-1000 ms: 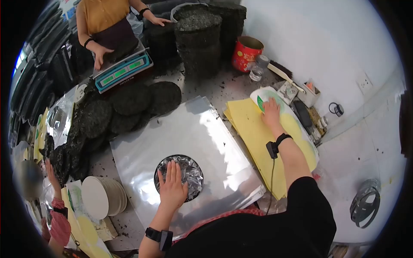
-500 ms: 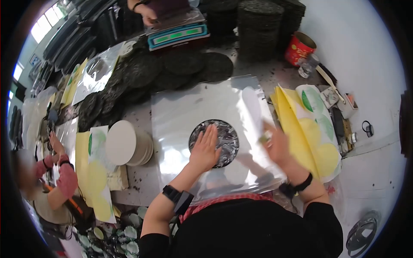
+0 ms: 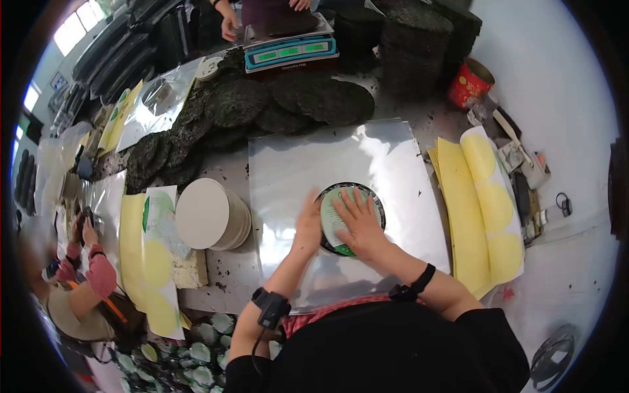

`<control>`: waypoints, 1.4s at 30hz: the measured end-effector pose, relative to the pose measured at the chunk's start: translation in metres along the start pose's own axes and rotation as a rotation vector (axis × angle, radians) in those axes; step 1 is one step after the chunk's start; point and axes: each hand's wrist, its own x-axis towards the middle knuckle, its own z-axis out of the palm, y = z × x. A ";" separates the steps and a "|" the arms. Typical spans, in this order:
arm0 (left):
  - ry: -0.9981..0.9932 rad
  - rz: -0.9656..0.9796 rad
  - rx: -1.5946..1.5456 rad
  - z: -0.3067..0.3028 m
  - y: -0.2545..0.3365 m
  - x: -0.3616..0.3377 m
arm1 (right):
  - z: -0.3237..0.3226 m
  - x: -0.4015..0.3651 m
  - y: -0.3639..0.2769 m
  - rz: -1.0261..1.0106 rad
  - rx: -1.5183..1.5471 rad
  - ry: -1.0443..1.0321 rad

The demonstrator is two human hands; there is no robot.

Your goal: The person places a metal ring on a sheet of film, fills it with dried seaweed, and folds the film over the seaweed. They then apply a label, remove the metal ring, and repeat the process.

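A round, pale-green label (image 3: 331,218) lies over a dark disc (image 3: 380,207) that rests on a stack of shiny clear sheets (image 3: 295,164), towards the near side. The label sits left of the disc's centre, a crescent of glinting dark surface showing along the right edge. The right hand (image 3: 362,229) lies flat on the label, fingers spread and straight, gripping nothing. The left hand (image 3: 308,226) is at the disc's left edge, its fingers extended and seemingly empty.

Pressing seems best done with the whole flat hand, working from the middle to the rim so air escapes. The left hand could steady the disc, since the slick sheets may let it slide; centring matters before firm pressure, as the backing may stick quickly.

Beside the sheets on the worktop (image 3: 226,298) stand a stack of white rounds (image 3: 203,213) on the left and yellow-backed paper (image 3: 458,219) on the right. Beyond lie loose dark discs (image 3: 239,105) and a scale (image 3: 291,54).

The right hand covers much of the label, and its print is unreadable. The left hand is blurred; whether it touches the label cannot be told. The person behind the scale is cut off by the top edge.
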 end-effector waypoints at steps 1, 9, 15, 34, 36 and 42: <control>-0.009 0.010 0.056 -0.006 0.004 0.004 | -0.002 0.003 -0.004 0.024 -0.109 -0.056; -0.159 -0.358 -0.265 -0.071 0.040 0.020 | 0.000 0.006 -0.017 0.079 -0.266 -0.136; 0.276 -0.262 0.078 -0.032 -0.019 0.027 | 0.006 0.002 -0.011 0.009 -0.296 -0.104; 0.035 -0.457 0.352 -0.154 0.031 0.017 | 0.016 -0.018 -0.190 -1.004 0.811 -1.455; 0.096 -0.432 0.235 -0.103 0.005 0.003 | -0.051 0.020 -0.151 -0.827 0.603 -1.148; -0.145 -0.523 -0.001 -0.096 -0.048 -0.122 | 0.006 0.005 0.133 0.190 0.204 -0.344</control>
